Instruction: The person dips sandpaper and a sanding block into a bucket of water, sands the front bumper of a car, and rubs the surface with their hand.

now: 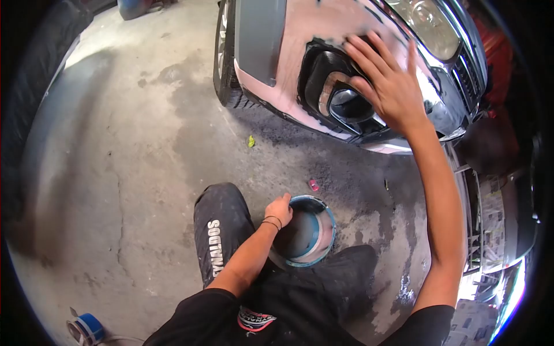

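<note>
My left hand (pixel 279 210) grips the rim of a blue bucket (pixel 330 222) that stands between my legs; greyish liquid seems to be in it. My right hand (pixel 392 92) lies flat with fingers spread on the car's front bumper (pixel 300 20), just above the round fog light (pixel 351 105). Pinkish filler or primer covers much of the bumper, with black patches around the fog light opening. Whether anything thin lies under my right palm is hidden.
A front tyre (pixel 226 69) and a headlight (pixel 424 26) flank the bumper. On the concrete floor (pixel 144 150) lie a yellow-green scrap (pixel 251 141) and a small pink object (pixel 313 185). A blue round object (pixel 86 328) sits at lower left. Wet patches mark the floor on the right.
</note>
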A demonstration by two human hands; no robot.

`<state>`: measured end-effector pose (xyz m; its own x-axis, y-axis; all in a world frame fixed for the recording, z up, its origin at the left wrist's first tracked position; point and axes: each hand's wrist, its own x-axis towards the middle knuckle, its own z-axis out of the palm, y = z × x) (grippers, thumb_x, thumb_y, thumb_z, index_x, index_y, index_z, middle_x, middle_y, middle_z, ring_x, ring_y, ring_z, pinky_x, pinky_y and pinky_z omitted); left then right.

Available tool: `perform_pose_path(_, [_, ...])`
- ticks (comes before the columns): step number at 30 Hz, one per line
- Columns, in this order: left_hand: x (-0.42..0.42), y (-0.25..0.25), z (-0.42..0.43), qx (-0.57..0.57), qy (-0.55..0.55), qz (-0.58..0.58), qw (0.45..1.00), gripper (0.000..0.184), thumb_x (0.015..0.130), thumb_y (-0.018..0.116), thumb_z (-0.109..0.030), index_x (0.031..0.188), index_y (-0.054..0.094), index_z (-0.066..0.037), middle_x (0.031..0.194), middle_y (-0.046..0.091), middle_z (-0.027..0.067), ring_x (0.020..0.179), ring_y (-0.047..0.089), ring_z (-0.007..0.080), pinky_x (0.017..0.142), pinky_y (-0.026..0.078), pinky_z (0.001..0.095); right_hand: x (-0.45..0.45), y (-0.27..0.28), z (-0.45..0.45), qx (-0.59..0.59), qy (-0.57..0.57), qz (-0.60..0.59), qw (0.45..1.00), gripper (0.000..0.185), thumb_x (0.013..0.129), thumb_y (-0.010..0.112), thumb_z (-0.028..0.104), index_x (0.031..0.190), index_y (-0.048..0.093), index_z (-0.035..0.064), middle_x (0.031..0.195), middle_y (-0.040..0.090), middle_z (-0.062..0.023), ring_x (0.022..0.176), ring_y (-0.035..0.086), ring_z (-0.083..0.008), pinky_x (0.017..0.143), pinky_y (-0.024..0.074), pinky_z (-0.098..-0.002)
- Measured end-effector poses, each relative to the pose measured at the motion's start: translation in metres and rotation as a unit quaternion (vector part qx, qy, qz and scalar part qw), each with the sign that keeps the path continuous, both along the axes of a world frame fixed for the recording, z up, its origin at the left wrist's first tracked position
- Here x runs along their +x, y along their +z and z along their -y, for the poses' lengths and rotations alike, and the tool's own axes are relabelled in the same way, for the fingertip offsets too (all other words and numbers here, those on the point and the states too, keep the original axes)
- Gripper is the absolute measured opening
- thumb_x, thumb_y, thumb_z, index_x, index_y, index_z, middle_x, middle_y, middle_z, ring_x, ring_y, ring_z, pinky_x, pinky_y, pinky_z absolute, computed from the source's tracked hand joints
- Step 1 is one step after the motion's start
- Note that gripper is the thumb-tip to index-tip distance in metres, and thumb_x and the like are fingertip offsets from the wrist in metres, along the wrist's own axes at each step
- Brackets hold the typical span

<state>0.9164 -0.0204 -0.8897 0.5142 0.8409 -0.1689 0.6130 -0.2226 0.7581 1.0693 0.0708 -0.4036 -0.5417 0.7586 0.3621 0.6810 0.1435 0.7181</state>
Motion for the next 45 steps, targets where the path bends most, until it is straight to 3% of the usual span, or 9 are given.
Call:
perform_pose_path(13, [-0.002,0.013,0.002,0.007,0.007,-0.024,1.000,0.032,0.095,0.070,-0.017,0.125,0.062,-0.010,0.115,0.073,0.0243,0.109,0.073,0.0451,0.095,0.059,0.0550,-0.009,0.001,-0.007,0.041,0.001,0.027,0.999,0.061,0.115,0.047,0.048,0.171,0.043,0.0236,0.178,0.040,0.0037,0.169,0.023,-0.0234,0.134,0.0025,-0.0661])
perform_pose_path(31, [-0.003,0.007,-0.005,0.042,-0.016,-0.006,0.999,0.027,0.096,0.069,-0.019,0.121,0.061,-0.011,0.108,0.074,0.0246,0.106,0.072,0.0468,0.093,0.058,0.0566,0.041,-0.046,0.024,0.092,-0.022,-0.221,0.971,0.054,0.117,0.045,0.043,0.168,0.045,0.0260,0.177,0.039,0.0073,0.167,0.029,-0.0228,0.132,0.0140,-0.0724])
perform_pose_path(33, [-0.003,0.005,-0.005,0.032,-0.010,-0.001,0.999,0.026,0.096,0.069,-0.019,0.119,0.061,-0.010,0.109,0.075,0.0246,0.105,0.072,0.0474,0.092,0.058,0.0575,0.032,-0.053,0.057,0.098,-0.039,-0.249,0.963,0.051,0.118,0.044,0.037,0.165,0.052,0.0179,0.172,0.048,-0.0017,0.165,0.036,-0.0243,0.135,0.0137,-0.0653])
perform_pose_path(35, [-0.004,0.007,-0.005,0.032,-0.011,0.007,0.999,0.026,0.096,0.069,-0.018,0.120,0.061,-0.010,0.109,0.075,0.0245,0.104,0.073,0.0478,0.092,0.058,0.0581,0.028,-0.063,0.094,-0.032,0.069,-0.605,0.793,0.046,0.119,0.043,0.028,0.156,0.060,0.0059,0.160,0.062,-0.0149,0.157,0.050,-0.0280,0.133,0.0263,-0.0529])
perform_pose_path(37, [-0.001,0.008,-0.005,0.038,-0.008,0.015,0.999,0.026,0.096,0.068,-0.018,0.120,0.061,-0.010,0.108,0.076,0.0244,0.103,0.073,0.0482,0.092,0.058,0.0587,0.010,-0.082,0.139,-0.116,0.035,-0.733,0.669,0.044,0.118,0.044,0.022,0.146,0.066,-0.0038,0.148,0.070,-0.0225,0.145,0.062,-0.0309,0.126,0.0399,-0.0427])
perform_pose_path(38, [-0.002,0.007,-0.005,0.035,-0.005,0.011,0.999,0.027,0.096,0.068,-0.019,0.120,0.061,-0.010,0.108,0.076,0.0244,0.103,0.073,0.0483,0.091,0.058,0.0591,0.022,-0.111,0.148,-0.177,0.018,-0.669,0.722,0.044,0.118,0.045,0.023,0.146,0.066,-0.0048,0.147,0.070,-0.0215,0.139,0.065,-0.0306,0.118,0.0481,-0.0407])
perform_pose_path(42, [-0.001,0.011,-0.007,0.016,-0.005,0.004,1.000,0.029,0.096,0.069,-0.020,0.123,0.062,-0.010,0.109,0.076,0.0251,0.104,0.073,0.0491,0.092,0.058,0.0601,0.034,-0.309,0.166,-0.440,-0.237,-0.537,0.680,0.051,0.113,0.045,0.043,0.118,0.079,0.0059,0.115,0.077,-0.0265,0.110,0.073,-0.0445,0.092,0.0571,-0.0534])
perform_pose_path(44, [-0.001,0.013,-0.008,0.005,-0.007,-0.002,1.000,0.032,0.096,0.069,-0.020,0.125,0.063,-0.010,0.111,0.076,0.0255,0.105,0.072,0.0499,0.092,0.058,0.0599,0.017,-0.376,0.175,-0.521,-0.318,-0.451,0.652,0.051,0.112,0.046,0.043,0.119,0.081,0.0060,0.124,0.077,-0.0242,0.119,0.072,-0.0438,0.103,0.0551,-0.0521])
perform_pose_path(45, [-0.001,0.014,-0.011,0.019,-0.007,-0.009,1.000,0.031,0.096,0.069,-0.021,0.124,0.062,-0.009,0.110,0.076,0.0256,0.104,0.072,0.0500,0.092,0.058,0.0597,0.010,-0.486,0.201,-0.485,-0.312,-0.467,0.670,0.047,0.109,0.048,0.036,0.112,0.083,0.0047,0.115,0.080,-0.0230,0.112,0.075,-0.0457,0.100,0.0573,-0.0545])
